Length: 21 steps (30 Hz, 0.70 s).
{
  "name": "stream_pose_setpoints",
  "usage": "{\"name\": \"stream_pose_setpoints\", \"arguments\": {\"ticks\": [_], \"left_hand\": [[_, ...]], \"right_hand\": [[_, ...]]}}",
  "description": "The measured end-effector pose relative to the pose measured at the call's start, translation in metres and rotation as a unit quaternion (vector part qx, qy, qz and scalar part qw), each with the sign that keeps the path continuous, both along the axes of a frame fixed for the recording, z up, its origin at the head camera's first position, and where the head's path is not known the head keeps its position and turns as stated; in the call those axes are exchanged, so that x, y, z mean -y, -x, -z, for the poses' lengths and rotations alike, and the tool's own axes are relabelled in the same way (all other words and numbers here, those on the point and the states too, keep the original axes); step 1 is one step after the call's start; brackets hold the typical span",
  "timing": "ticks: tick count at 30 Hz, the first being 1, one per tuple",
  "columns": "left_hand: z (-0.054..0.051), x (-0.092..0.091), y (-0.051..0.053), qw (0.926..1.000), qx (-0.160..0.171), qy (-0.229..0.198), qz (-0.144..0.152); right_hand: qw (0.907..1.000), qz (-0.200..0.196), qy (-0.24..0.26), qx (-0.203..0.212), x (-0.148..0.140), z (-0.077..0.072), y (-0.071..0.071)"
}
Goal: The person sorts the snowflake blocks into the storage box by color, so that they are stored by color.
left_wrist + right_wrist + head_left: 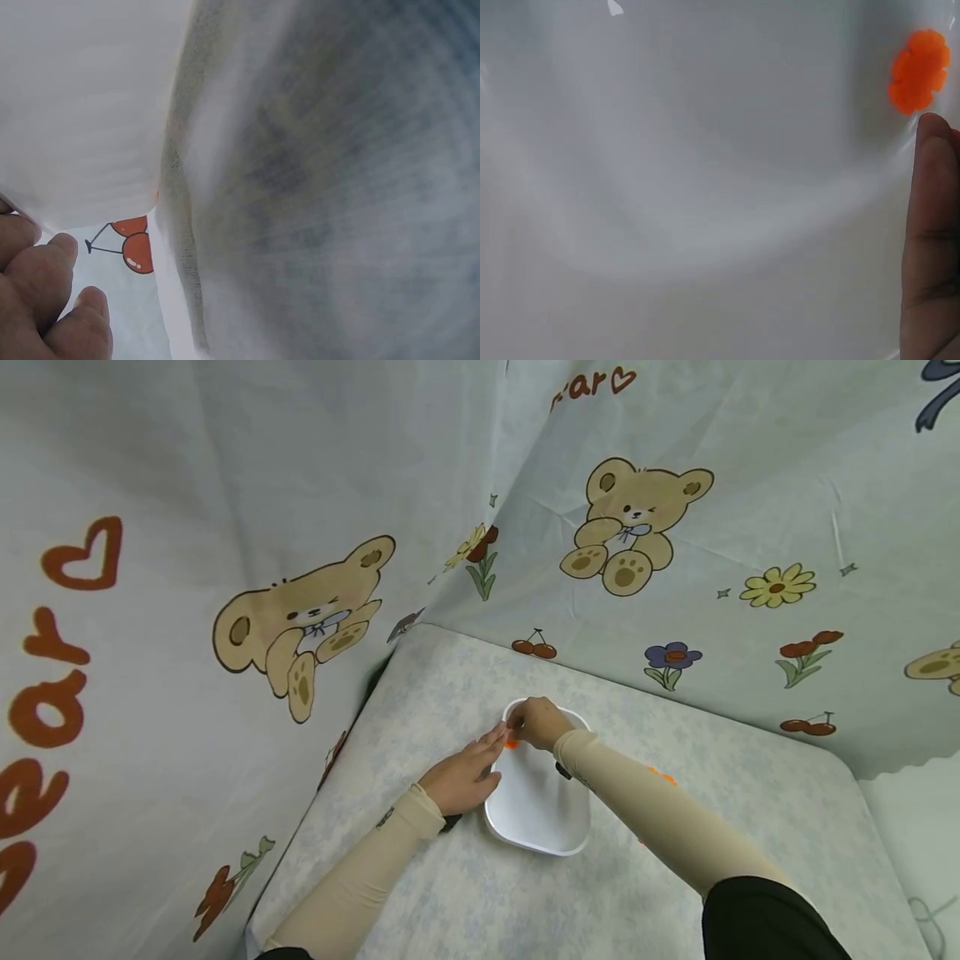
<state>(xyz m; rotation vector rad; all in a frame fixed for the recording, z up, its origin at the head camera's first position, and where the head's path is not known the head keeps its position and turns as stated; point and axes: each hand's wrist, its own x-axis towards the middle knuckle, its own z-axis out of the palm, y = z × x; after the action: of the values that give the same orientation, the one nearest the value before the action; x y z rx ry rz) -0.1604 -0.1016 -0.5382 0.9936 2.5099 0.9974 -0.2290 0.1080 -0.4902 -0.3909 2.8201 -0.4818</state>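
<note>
A white tray [542, 810] lies on the table, an orange flower-edged piece [512, 744] [920, 71] in it near its far left side. My left hand [465, 777] [45, 296] rests along the tray's left rim with fingers extended, their tips close to my right fingers. Over the tray's far left part, my right hand [538, 723] [934, 240] has its fingers drawn together. A sliver of orange shows beside the right fingertip in the right wrist view, seemingly a second piece pinched there and mostly hidden.
More orange pieces [663, 775] lie on the table [450, 893] right of the tray, partly covered by my right sleeve [660, 818]. Printed cloth [420, 460] with bears and flowers hangs behind the table and along its left side.
</note>
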Motion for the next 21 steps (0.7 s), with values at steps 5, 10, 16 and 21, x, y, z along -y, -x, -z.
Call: {"name": "stream_pose_setpoints", "arguments": {"ticks": [5, 10, 16, 21], "left_hand": [[0.000, 0.001, 0.000, 0.9999, 0.014, 0.001, -0.007], [-0.003, 0.001, 0.001, 0.9998, 0.015, 0.012, -0.011], [-0.004, 0.001, -0.001, 0.9994, 0.021, 0.021, -0.018], [-0.004, 0.001, -0.002, 0.9994, 0.020, 0.022, -0.018]], "right_hand": [[0.9993, 0.017, 0.002, 0.034, -0.004, -0.019, -0.005], [0.9986, 0.031, -0.002, 0.043, -0.013, -0.030, -0.009], [0.9981, 0.044, -0.002, 0.043, -0.027, -0.035, -0.012], [0.9973, 0.056, 0.007, 0.047, -0.040, -0.041, -0.016]]}}
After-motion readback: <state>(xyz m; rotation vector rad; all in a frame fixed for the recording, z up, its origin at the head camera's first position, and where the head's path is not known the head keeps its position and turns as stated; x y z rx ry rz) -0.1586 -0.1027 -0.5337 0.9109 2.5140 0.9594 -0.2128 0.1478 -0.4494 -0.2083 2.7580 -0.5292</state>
